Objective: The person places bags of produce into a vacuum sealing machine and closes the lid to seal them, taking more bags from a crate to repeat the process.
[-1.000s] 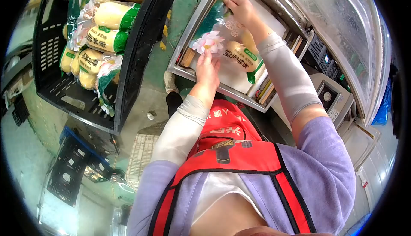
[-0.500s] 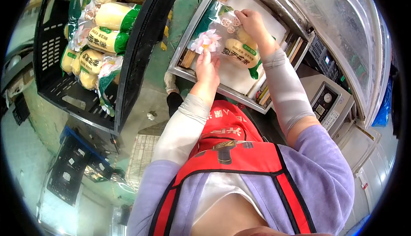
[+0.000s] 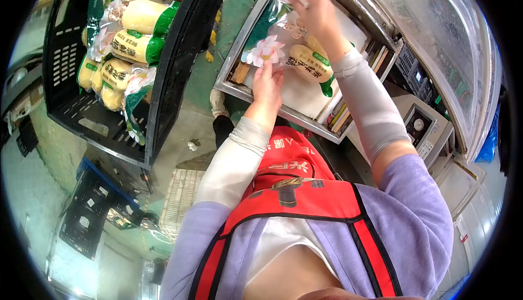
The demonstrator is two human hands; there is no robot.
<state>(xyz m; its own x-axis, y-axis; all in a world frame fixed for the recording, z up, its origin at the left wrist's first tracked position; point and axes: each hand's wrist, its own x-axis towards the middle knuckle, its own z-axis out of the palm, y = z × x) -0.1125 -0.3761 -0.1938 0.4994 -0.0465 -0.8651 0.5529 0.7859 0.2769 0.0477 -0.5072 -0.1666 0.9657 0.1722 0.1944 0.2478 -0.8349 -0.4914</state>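
A clear plastic bag with a pink flower print and a green edge lies on the white surface of a metal-framed machine. Inside it are pale yellow packs with dark print and green ends. My left hand pinches the near edge of the bag by the flower. At the bag's far end is my right hand, its fingers bent and close to the plastic; whether they hold it is hard to make out.
On the left a black crate holds several similar bagged packs. A clear curved lid stands raised on the right, above a control panel with a gauge. A pale crate sits on the floor.
Over the last half second my right hand has moved up and left toward the bag's far corner. The bag has shifted slightly, and my left hand has stayed at its near edge.
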